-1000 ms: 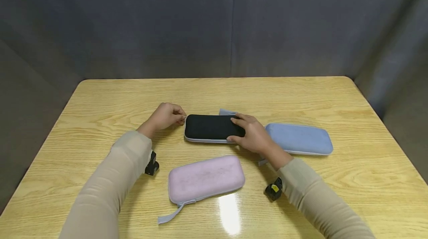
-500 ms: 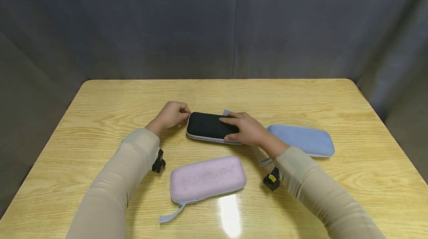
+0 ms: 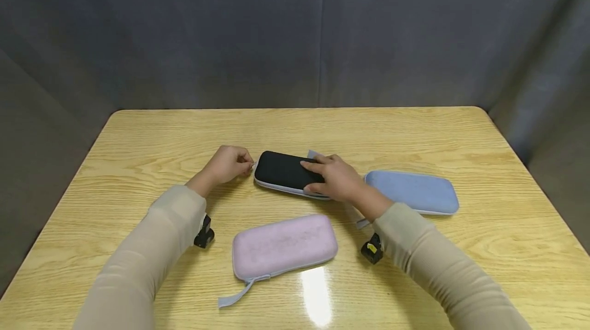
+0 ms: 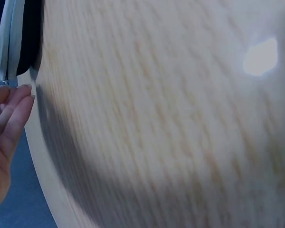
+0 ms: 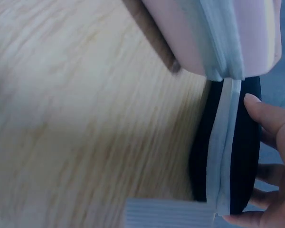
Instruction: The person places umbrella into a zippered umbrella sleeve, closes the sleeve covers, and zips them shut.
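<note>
A black zip-up pencil case (image 3: 287, 170) with pale zipper edging lies toward the back of the table. My left hand (image 3: 227, 164) is at its left end, thumb and fingers pinching what looks like the small zipper pull; in the left wrist view those fingertips (image 4: 20, 90) meet the end of the zipper. Over the right end of the case, my right hand (image 3: 339, 180) grips it, thumb on the near side and fingers across the top. The right wrist view has the black case (image 5: 244, 142) between that thumb and the fingers. A grey strap (image 3: 314, 154) sticks out behind it.
Nearer the front lies a pink pencil case (image 3: 286, 246) with a grey strap (image 3: 236, 296). To the right, a blue pencil case (image 3: 413, 191) sits close to my right wrist. A dark curtain (image 3: 295, 38) hangs behind the wooden table (image 3: 507, 268).
The black case has turned slightly, its left end swinging backward. My right hand has slid left over it. My left hand went right, then back left, staying at the case's left end.
</note>
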`<state>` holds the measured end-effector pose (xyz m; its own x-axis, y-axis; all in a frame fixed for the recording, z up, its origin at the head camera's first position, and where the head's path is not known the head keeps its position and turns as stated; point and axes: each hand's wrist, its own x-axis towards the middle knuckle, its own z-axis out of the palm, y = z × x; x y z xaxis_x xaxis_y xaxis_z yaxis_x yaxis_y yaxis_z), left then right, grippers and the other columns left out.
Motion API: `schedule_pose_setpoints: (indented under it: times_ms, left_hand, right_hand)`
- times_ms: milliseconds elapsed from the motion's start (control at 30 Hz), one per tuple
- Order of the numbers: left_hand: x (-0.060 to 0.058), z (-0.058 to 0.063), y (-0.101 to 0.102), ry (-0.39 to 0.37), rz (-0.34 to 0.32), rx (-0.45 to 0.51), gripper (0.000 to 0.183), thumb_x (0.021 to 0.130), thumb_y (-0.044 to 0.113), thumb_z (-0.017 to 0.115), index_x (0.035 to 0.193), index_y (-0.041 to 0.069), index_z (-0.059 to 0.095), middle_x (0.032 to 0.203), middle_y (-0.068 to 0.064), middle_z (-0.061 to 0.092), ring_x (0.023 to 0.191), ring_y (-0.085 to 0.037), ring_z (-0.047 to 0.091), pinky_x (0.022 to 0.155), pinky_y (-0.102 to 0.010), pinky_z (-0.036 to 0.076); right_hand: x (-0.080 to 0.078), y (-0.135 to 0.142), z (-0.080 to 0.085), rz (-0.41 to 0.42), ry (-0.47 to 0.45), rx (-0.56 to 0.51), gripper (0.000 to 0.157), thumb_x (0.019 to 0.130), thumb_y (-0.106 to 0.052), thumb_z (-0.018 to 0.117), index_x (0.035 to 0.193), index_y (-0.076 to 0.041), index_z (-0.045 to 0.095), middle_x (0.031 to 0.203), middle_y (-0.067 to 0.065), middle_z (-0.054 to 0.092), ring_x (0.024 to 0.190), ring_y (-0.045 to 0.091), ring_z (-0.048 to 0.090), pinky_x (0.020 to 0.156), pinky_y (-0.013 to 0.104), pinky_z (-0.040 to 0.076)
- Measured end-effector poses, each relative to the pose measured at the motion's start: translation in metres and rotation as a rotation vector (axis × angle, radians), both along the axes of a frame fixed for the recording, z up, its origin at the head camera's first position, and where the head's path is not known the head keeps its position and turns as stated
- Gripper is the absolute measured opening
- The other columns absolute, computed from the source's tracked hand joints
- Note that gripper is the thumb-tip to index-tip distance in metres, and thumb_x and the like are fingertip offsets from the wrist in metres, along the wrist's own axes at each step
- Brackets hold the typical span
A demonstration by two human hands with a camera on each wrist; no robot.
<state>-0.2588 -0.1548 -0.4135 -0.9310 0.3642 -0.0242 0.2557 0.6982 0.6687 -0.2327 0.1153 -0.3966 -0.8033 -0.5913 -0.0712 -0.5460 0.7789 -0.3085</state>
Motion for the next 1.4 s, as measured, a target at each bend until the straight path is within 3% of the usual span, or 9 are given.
schedule_pose_setpoints:
  times_ms: [300, 533, 900, 1133, 1400]
  left_hand:
    - [0.006, 0.0, 0.004, -0.024, 0.013, 0.045, 0.008, 0.081, 0.001, 0.056, 0.08, -0.002, 0.063, 0.073, -0.009, 0.062, 0.066, -0.017, 0.06, 0.051, -0.024, 0.045]
    - [0.009, -0.002, 0.006, -0.03, 0.036, 0.059, 0.008, 0.081, 0.003, 0.057, 0.078, -0.001, 0.063, 0.07, -0.008, 0.062, 0.062, -0.016, 0.059, 0.049, -0.024, 0.044]
    - [0.014, -0.004, 0.007, -0.048, 0.061, 0.116, 0.007, 0.08, 0.001, 0.057, 0.078, -0.003, 0.062, 0.07, -0.009, 0.061, 0.063, -0.017, 0.059, 0.047, -0.024, 0.043]
    - [0.017, -0.002, 0.009, 0.011, 0.012, 0.075, 0.009, 0.077, -0.001, 0.056, 0.071, 0.0, 0.062, 0.062, -0.004, 0.059, 0.054, -0.01, 0.05, 0.045, -0.023, 0.041]
    - [0.022, -0.003, 0.02, 0.016, -0.068, 0.048, 0.009, 0.077, 0.0, 0.057, 0.071, 0.001, 0.062, 0.06, -0.001, 0.057, 0.052, -0.009, 0.046, 0.046, -0.022, 0.04]
  right_hand:
    - [0.001, -0.007, -0.001, -0.081, 0.123, 0.124, 0.061, 0.08, -0.05, 0.05, 0.131, -0.02, 0.038, 0.132, 0.015, 0.035, 0.104, 0.037, 0.044, 0.068, 0.043, 0.044]
    - [0.001, -0.009, 0.0, -0.101, 0.133, 0.145, 0.061, 0.079, -0.052, 0.049, 0.131, -0.021, 0.038, 0.131, 0.016, 0.036, 0.101, 0.036, 0.046, 0.063, 0.041, 0.045]
    - [0.001, -0.012, 0.001, -0.108, 0.115, 0.135, 0.061, 0.079, -0.052, 0.05, 0.131, -0.021, 0.038, 0.13, 0.016, 0.037, 0.102, 0.037, 0.045, 0.066, 0.043, 0.045]
    - [0.001, -0.013, 0.001, -0.111, 0.118, 0.13, 0.062, 0.079, -0.051, 0.051, 0.131, -0.02, 0.038, 0.131, 0.017, 0.036, 0.104, 0.037, 0.045, 0.067, 0.043, 0.045]
    - [0.002, -0.015, 0.001, -0.131, 0.12, 0.148, 0.061, 0.08, -0.051, 0.05, 0.131, -0.021, 0.037, 0.13, 0.016, 0.037, 0.105, 0.036, 0.044, 0.064, 0.041, 0.046]
